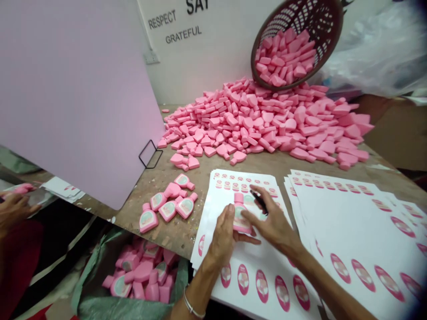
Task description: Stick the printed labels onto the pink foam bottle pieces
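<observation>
A small pink bottle (238, 198) with a pale green label on its front stands upright in my left hand (221, 235), whose fingers are closed around its lower part. My right hand (275, 222) comes in from the right, with one finger against the label. A slim black tool (259, 201) is tucked between its upper fingers; its exact kind is hard to make out. Both hands are above a stack of white sticker sheets (253, 249) printed with pink oval and smaller labels. Several labelled pink bottles (168, 210) lie on the table to the left.
A large heap of pink bottles (253, 120) covers the back of the wooden table (133, 200), below a tipped brown basket (255, 49). More sheets (340, 222) lie at right. A pink panel (76, 89) rises at left; a green sack (100, 262) holds bottles below. Another person's hand (15, 211) shows far left.
</observation>
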Tool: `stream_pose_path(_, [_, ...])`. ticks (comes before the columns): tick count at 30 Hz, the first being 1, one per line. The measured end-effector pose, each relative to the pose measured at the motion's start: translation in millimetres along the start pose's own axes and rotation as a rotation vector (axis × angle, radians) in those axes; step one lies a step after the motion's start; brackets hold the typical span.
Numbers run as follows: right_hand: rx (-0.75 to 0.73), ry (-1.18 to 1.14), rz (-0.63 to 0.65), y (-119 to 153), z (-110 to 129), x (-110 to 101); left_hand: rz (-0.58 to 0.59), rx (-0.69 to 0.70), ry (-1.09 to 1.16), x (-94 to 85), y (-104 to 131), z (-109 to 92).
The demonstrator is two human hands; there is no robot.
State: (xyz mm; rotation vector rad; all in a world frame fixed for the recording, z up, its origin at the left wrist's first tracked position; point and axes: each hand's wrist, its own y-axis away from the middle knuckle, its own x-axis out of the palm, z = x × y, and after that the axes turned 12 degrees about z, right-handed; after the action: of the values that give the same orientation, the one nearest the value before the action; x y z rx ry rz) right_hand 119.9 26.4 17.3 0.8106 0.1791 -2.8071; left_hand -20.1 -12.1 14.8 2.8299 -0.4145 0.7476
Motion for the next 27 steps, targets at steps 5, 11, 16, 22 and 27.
stream_pose_path(5, [0.147,-0.08,0.117,-16,-7,31,-0.105,0.024,-0.109,-14.2,12,0])
stream_pose_path(11, [0.074,0.133,0.129,-87,-16,31,-0.411,0.018,-0.716,-57.1,29,-15])
stream_pose_path(16, [0.004,0.401,0.088,-166,20,81,-0.596,-0.002,-1.225,-96.1,32,-12])
stream_pose_path(22, [0.08,0.486,0.055,-217,46,144,-0.837,0.224,-1.47,-109.4,32,-6])
stream_pose_path(27, [0.138,0.52,0.054,-213,49,131,-0.862,0.429,-1.36,-102.4,38,-29])
